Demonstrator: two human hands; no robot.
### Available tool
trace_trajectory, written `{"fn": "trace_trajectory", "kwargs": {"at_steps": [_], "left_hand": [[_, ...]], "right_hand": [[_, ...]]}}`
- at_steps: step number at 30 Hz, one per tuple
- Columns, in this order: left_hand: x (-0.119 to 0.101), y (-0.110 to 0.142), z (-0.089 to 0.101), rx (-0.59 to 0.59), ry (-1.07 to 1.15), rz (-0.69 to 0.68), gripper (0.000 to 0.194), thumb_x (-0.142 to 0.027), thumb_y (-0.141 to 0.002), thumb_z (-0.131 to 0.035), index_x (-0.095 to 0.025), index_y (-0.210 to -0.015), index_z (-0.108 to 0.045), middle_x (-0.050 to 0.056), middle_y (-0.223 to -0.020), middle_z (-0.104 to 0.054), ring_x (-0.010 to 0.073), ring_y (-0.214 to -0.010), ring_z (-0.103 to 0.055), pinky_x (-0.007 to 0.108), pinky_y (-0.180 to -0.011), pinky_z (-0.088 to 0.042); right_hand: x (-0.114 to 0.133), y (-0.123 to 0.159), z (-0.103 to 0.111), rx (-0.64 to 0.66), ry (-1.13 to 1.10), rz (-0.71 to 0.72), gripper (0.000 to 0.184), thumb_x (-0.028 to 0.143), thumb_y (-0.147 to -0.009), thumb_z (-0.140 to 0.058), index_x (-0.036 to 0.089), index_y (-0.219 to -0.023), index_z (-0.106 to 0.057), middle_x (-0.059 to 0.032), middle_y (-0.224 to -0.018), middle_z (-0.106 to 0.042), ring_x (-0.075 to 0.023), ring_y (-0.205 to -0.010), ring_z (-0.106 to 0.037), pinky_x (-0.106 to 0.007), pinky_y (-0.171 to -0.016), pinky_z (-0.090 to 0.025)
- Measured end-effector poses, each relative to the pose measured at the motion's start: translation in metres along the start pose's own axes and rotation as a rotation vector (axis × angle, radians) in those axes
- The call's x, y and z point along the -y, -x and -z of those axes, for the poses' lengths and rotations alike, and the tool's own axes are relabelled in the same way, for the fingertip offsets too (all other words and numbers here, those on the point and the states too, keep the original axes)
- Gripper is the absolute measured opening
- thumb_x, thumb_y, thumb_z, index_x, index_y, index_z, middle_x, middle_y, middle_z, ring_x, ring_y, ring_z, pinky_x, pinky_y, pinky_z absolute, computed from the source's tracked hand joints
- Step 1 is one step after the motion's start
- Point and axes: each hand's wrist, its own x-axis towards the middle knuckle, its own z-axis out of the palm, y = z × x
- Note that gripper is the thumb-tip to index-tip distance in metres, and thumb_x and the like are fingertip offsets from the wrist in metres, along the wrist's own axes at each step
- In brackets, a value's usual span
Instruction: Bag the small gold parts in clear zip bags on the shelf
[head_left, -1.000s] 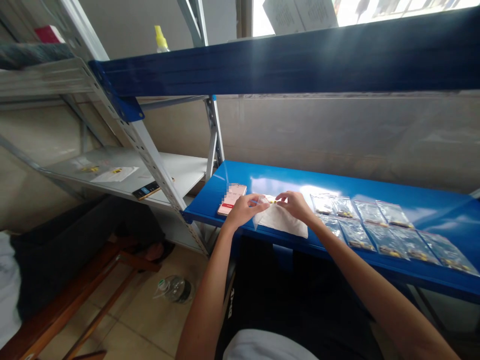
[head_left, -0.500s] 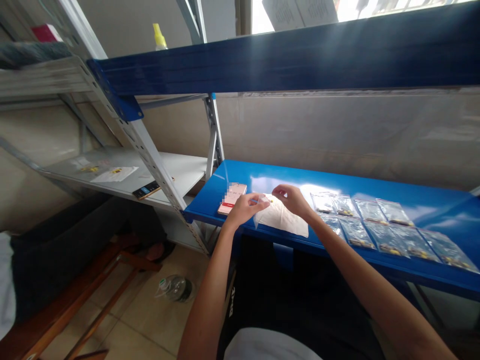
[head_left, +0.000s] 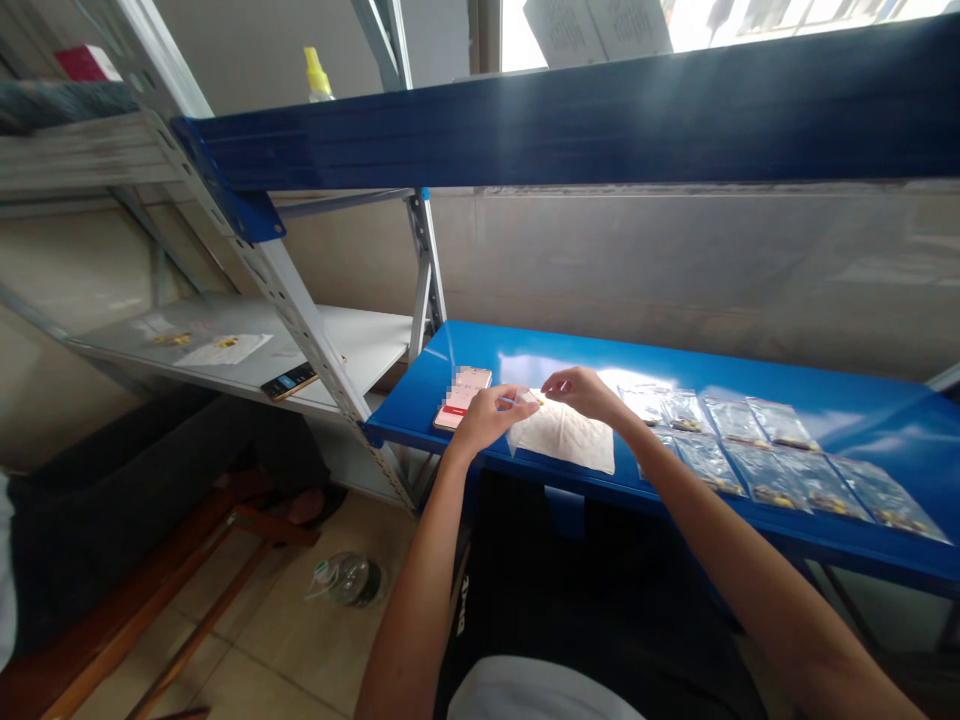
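My left hand (head_left: 486, 415) and my right hand (head_left: 581, 392) meet over a white tissue (head_left: 564, 440) lying on the blue shelf (head_left: 862, 400). The left hand's fingers pinch a small clear plastic bag (head_left: 529, 399) with something yellow at its tip. My right hand's fingertips are pinched together at the bag's other edge; what is between them is too small to make out. A phone with a pink case (head_left: 463, 395) lies just left of my left hand.
Several clear bags with small yellow parts (head_left: 757, 455) lie in two rows on the shelf to the right. A dark blue beam (head_left: 570, 115) runs overhead. A grey shelf (head_left: 225, 350) at left holds papers and a dark phone (head_left: 291, 381). A plastic bottle (head_left: 347, 578) lies on the floor.
My right hand has lifted slightly and shifted left toward the bag in my left hand. The view has drifted a little.
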Motion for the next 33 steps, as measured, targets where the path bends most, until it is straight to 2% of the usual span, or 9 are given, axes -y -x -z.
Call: {"fn": "trace_trajectory", "kwargs": {"at_steps": [5, 11, 15, 19, 23, 27, 30, 33], "left_hand": [[0.005, -0.001, 0.001, -0.014, -0.008, 0.022, 0.05, -0.059, -0.086, -0.071, -0.02, -0.117, -0.077, 0.008, -0.11, -0.076, 0.0252, -0.103, -0.071, 0.033, -0.094, -0.053], [0.009, 0.0, 0.003, -0.026, -0.006, 0.029, 0.053, -0.061, -0.085, -0.071, -0.019, -0.118, -0.076, 0.008, -0.11, -0.076, 0.0249, -0.102, -0.07, 0.033, -0.092, -0.054], [0.008, -0.001, 0.003, -0.036, -0.035, 0.035, 0.05, -0.061, -0.085, -0.071, -0.02, -0.113, -0.077, 0.007, -0.107, -0.076, 0.0255, -0.101, -0.071, 0.034, -0.091, -0.054], [-0.001, 0.0, 0.0, -0.058, -0.092, 0.025, 0.05, -0.058, -0.084, -0.074, -0.021, -0.117, -0.076, 0.008, -0.11, -0.076, 0.0252, -0.098, -0.071, 0.033, -0.086, -0.054], [-0.013, 0.002, -0.004, -0.072, -0.126, -0.007, 0.054, -0.053, -0.08, -0.079, -0.02, -0.123, -0.073, 0.008, -0.114, -0.075, 0.0242, -0.097, -0.07, 0.03, -0.078, -0.054], [-0.02, 0.004, -0.008, -0.082, -0.113, -0.03, 0.051, -0.051, -0.079, -0.081, -0.02, -0.12, -0.074, 0.008, -0.112, -0.076, 0.0229, -0.093, -0.069, 0.03, -0.075, -0.053], [-0.023, 0.005, -0.011, -0.1, -0.089, -0.025, 0.049, -0.052, -0.079, -0.081, -0.021, -0.117, -0.075, 0.008, -0.112, -0.076, 0.0231, -0.093, -0.069, 0.031, -0.075, -0.052], [-0.028, 0.005, -0.016, -0.085, -0.03, -0.019, 0.048, -0.053, -0.08, -0.08, -0.023, -0.117, -0.075, 0.007, -0.111, -0.075, 0.0231, -0.095, -0.068, 0.032, -0.079, -0.052]], "right_hand": [[-0.021, -0.004, -0.023, 0.005, 0.255, 0.053, 0.013, 0.017, -0.086, -0.068, 0.018, -0.091, -0.08, -0.0065, -0.085, -0.075, -0.0162, -0.069, -0.062, -0.026, -0.067, -0.041], [-0.02, -0.005, -0.03, -0.019, 0.23, 0.016, 0.02, 0.008, -0.086, -0.058, 0.015, -0.087, -0.077, -0.0091, -0.089, -0.076, -0.0185, -0.077, -0.065, -0.026, -0.069, -0.042], [-0.003, 0.0, -0.016, -0.102, -0.003, 0.014, 0.018, 0.025, -0.089, -0.059, 0.015, -0.085, -0.074, -0.0077, -0.082, -0.074, -0.0189, -0.074, -0.063, -0.029, -0.068, -0.044], [0.028, 0.011, 0.001, -0.047, -0.321, 0.078, 0.026, 0.041, -0.085, -0.065, 0.017, -0.089, -0.073, -0.0052, -0.08, -0.073, -0.018, -0.071, -0.062, -0.029, -0.065, -0.047], [0.054, 0.02, 0.008, 0.004, -0.293, 0.163, 0.022, 0.039, -0.087, -0.065, 0.019, -0.088, -0.073, -0.0073, -0.089, -0.076, -0.0206, -0.08, -0.066, -0.031, -0.072, -0.05], [0.063, 0.033, 0.012, 0.014, -0.295, 0.172, 0.028, 0.041, -0.094, -0.059, 0.019, -0.087, -0.075, -0.0065, -0.087, -0.075, -0.0203, -0.08, -0.066, -0.031, -0.074, -0.049], [0.064, 0.053, 0.012, -0.097, -0.362, 0.121, 0.033, 0.049, -0.096, -0.058, 0.02, -0.095, -0.073, -0.0074, -0.096, -0.074, -0.0208, -0.085, -0.065, -0.031, -0.073, -0.05], [0.061, 0.076, 0.001, -0.215, -0.42, 0.045, 0.036, 0.054, -0.087, -0.071, 0.023, -0.106, -0.069, -0.0087, -0.11, -0.07, -0.0214, -0.09, -0.064, -0.031, -0.072, -0.052]]}}
